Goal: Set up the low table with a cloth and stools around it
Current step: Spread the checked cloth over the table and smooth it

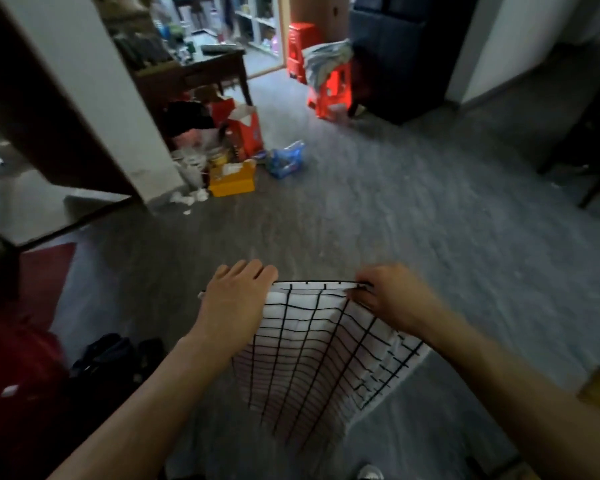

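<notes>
A white cloth [309, 355] with a black grid pattern hangs in front of me, held up by its top edge. My left hand [238, 299] grips the left end of that edge, fingers curled over it. My right hand [392, 299] pinches the right end. The cloth droops down toward my feet over the grey floor. Two red plastic stools stand at the far side of the room: one [331, 93] with a heap of laundry on top, another [300, 46] behind it. A table corner [32, 233] shows at the left edge.
A pile of boxes and bags, among them a yellow box [232, 180] and a blue bag [286, 159], lies by a white pillar. A dark desk [201, 74] stands behind it. A dark cabinet [402, 57] is at the back right, dark bags [111, 358] at lower left.
</notes>
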Available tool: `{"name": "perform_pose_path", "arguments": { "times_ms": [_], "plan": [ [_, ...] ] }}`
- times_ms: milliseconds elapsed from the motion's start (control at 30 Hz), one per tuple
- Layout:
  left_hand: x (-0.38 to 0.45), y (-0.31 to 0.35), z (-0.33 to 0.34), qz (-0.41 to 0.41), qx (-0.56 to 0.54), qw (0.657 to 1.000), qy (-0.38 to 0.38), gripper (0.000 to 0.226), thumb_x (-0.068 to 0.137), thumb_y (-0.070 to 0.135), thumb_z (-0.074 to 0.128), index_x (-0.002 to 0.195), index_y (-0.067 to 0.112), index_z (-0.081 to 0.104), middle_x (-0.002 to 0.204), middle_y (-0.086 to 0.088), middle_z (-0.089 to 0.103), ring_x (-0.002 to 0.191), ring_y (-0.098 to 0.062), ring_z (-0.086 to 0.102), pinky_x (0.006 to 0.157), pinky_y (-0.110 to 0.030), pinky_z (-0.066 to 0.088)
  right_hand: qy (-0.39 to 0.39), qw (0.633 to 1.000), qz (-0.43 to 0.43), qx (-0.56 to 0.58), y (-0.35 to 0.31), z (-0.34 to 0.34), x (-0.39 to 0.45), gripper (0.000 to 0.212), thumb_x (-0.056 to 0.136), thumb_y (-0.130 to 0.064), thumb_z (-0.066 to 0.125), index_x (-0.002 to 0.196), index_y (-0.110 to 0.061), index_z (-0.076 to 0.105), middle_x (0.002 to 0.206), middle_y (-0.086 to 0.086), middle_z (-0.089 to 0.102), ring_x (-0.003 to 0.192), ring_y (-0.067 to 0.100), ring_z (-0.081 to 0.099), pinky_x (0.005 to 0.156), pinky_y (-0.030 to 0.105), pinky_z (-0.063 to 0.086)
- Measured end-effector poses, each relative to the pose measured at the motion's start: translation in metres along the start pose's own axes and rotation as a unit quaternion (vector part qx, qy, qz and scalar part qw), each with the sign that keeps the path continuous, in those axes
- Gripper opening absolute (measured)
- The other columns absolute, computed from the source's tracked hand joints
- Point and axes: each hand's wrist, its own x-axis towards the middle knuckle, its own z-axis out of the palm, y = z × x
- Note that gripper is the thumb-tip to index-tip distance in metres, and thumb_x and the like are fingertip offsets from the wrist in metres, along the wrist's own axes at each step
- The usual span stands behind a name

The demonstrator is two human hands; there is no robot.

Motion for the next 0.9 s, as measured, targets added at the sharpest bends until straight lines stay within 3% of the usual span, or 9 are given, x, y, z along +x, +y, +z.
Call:
{"name": "perform_pose_path", "arguments": {
  "times_ms": [133, 267, 433, 533, 667, 767, 833, 900],
  "plan": [
    [0.075, 0.043, 0.004, 0.08, -0.003, 0.997, 0.004, 0.035, 0.071, 0.002, 0.075, 0.097, 0.02, 0.06, 0.089, 0.001, 0.06, 0.082, -0.022, 0.059, 0.071, -0.035, 0.043, 0.021, 0.998, 0.062, 0.017, 0.065, -0.022, -0.011, 0.024, 0.095, -0.043, 0.057, 0.09, -0.021, 0.066, 0.083, -0.007, 0.059, 0.079, 0.017, 0.06, 0.07, 0.036, 0.05],
    [0.147, 0.08, 0.014, 0.178, -0.023, 0.984, 0.01, 0.032, 0.072, 0.006, 0.076, 0.096, 0.021, 0.059, 0.089, 0.002, 0.059, 0.081, -0.022, 0.059, 0.072, -0.036, 0.043, 0.077, 0.987, 0.141, 0.025, 0.113, -0.037, -0.026, 0.022, 0.094, -0.043, 0.059, 0.089, -0.022, 0.064, 0.081, -0.01, 0.05, 0.074, 0.013, 0.052, 0.063, 0.029, 0.038],
    [0.218, 0.131, 0.035, 0.318, -0.101, 0.942, 0.038, 0.026, 0.074, 0.0, 0.073, 0.087, 0.016, 0.058, 0.079, -0.001, 0.054, 0.07, -0.025, 0.053, 0.062, -0.033, 0.035, 0.128, 0.95, 0.284, -0.002, 0.14, -0.043, -0.059, 0.028, 0.095, -0.044, 0.057, 0.084, -0.018, 0.059, 0.081, -0.006, 0.049, 0.078, 0.021, 0.056, 0.065, 0.039, 0.047],
    [0.246, 0.169, 0.052, 0.387, -0.142, 0.91, 0.035, 0.026, 0.077, -0.001, 0.073, 0.087, 0.018, 0.057, 0.08, 0.0, 0.055, 0.07, -0.025, 0.053, 0.063, -0.034, 0.038, 0.16, 0.918, 0.362, -0.013, 0.141, -0.044, -0.09, 0.029, 0.095, -0.043, 0.057, 0.081, -0.017, 0.057, 0.081, -0.006, 0.049, 0.078, 0.023, 0.057, 0.06, 0.034, 0.038],
    [0.259, 0.226, 0.057, 0.476, -0.2, 0.856, 0.033, 0.006, 0.092, 0.023, 0.059, 0.089, 0.02, 0.054, 0.082, 0.001, 0.053, 0.074, -0.026, 0.054, 0.064, -0.035, 0.035, 0.181, 0.883, 0.432, -0.039, 0.137, -0.052, -0.135, 0.029, 0.095, -0.041, 0.058, 0.083, -0.015, 0.06, 0.082, -0.001, 0.055, 0.079, 0.026, 0.059, 0.058, 0.034, 0.037],
    [0.245, 0.267, 0.045, 0.528, -0.218, 0.82, 0.025, 0.034, 0.088, 0.048, 0.038, 0.088, 0.019, 0.055, 0.082, 0.0, 0.055, 0.075, -0.026, 0.053, 0.064, -0.035, 0.035, 0.204, 0.853, 0.478, -0.046, 0.135, -0.056, -0.177, 0.028, 0.094, -0.04, 0.06, 0.084, -0.013, 0.062, 0.081, -0.002, 0.059, 0.076, 0.024, 0.059, 0.059, 0.037, 0.046],
    [0.231, 0.295, 0.037, 0.554, -0.215, 0.804, 0.033, 0.032, 0.09, 0.045, 0.039, 0.089, 0.018, 0.057, 0.082, 0.0, 0.057, 0.075, -0.026, 0.053, 0.064, -0.034, 0.033, 0.223, 0.833, 0.505, -0.043, 0.135, -0.056, -0.207, 0.027, 0.093, -0.038, 0.063, 0.077, -0.016, 0.057, 0.078, -0.006, 0.055, 0.071, 0.019, 0.056, 0.057, 0.034, 0.043],
    [0.215, 0.324, 0.03, 0.563, -0.203, 0.8, 0.043, 0.017, 0.094, 0.03, 0.05, 0.09, 0.016, 0.059, 0.082, -0.001, 0.057, 0.074, -0.026, 0.055, 0.064, -0.032, 0.029, 0.247, 0.818, 0.518, -0.031, 0.135, -0.054, -0.238, 0.029, 0.092, -0.035, 0.065, 0.073, -0.025, 0.046, 0.077, -0.009, 0.052, 0.069, 0.016, 0.052, 0.057, 0.032, 0.039]
  ]
}}
